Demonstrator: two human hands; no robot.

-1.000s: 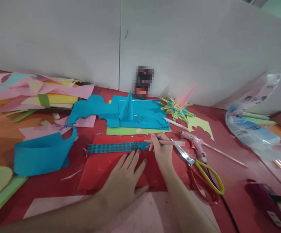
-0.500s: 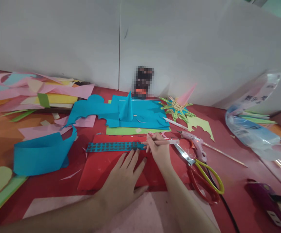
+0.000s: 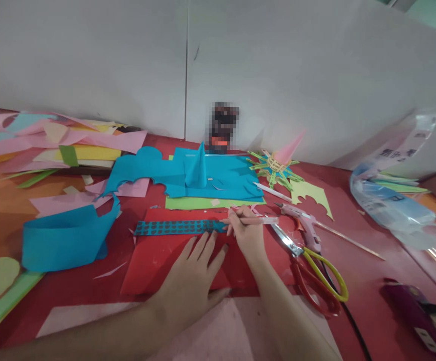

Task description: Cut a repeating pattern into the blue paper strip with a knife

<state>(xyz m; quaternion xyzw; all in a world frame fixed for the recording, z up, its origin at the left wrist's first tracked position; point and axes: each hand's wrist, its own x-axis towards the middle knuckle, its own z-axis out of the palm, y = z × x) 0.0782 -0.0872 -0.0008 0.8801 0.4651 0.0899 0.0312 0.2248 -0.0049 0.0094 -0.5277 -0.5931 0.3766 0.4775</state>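
My right hand (image 3: 248, 235) grips a pen (image 3: 257, 220) with a pale barrel, its tip over the right part of a blue paper strip (image 3: 176, 227). Rows of dark, rounded marks cover most of this strip. With fingers spread, my left hand (image 3: 195, 268) lies flat, its fingertips at the strip's lower edge. Under both is a red sheet (image 3: 150, 271). Scissors (image 3: 304, 255) with one yellow and one red handle lie right of my right hand, beside a pink glue gun (image 3: 304, 220).
Behind the red sheet stands a blue paper cone (image 3: 197, 170) among cut blue paper. A pink-coned paper piece (image 3: 278, 160) is farther right. Paper scraps (image 3: 63, 145) pile up at left, near a curled blue band (image 3: 61, 240). A plastic bag (image 3: 387, 195) lies at right.
Almost nothing differs. The view has shifted very slightly, and both hands keep the same places, with the pen tip still at the strip.
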